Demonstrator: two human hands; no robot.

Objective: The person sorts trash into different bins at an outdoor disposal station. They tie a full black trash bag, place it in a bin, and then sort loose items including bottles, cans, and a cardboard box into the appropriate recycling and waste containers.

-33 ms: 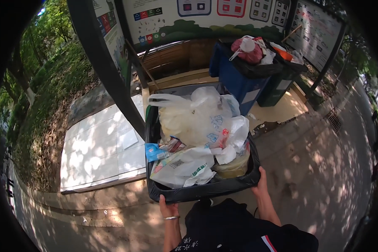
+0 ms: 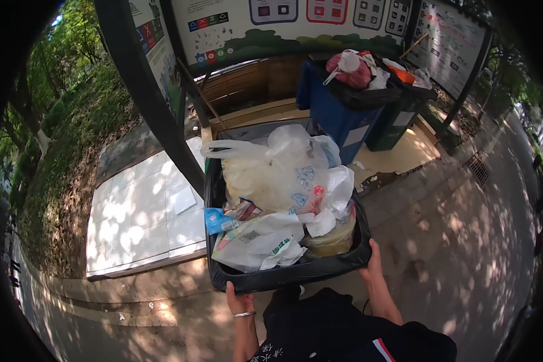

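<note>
Your left hand (image 2: 240,298) grips the near-left corner of a black-lined waste bin (image 2: 283,279), thumb up on the rim; your right hand (image 2: 371,262) grips its near-right corner, some fingers hidden. The bin sits just ahead of both hands, squarish, open-topped, its plastic liner folded glossy and wrinkled over the rim.

Contents, working away from your hands: a flattened white plastic bag (image 2: 256,242) with green print, ahead of the left; a yellowish, clear-wrapped bundle (image 2: 333,240), left of the right; a blue packet (image 2: 213,221) at the left wall; a big translucent bag (image 2: 256,181), bulging above the rim.

Farther out, beyond your right hand: a blue bin (image 2: 339,123) heaped with a reddish bag (image 2: 353,78); beside it, a dark green bin (image 2: 389,134) holding something orange (image 2: 402,75).
</note>
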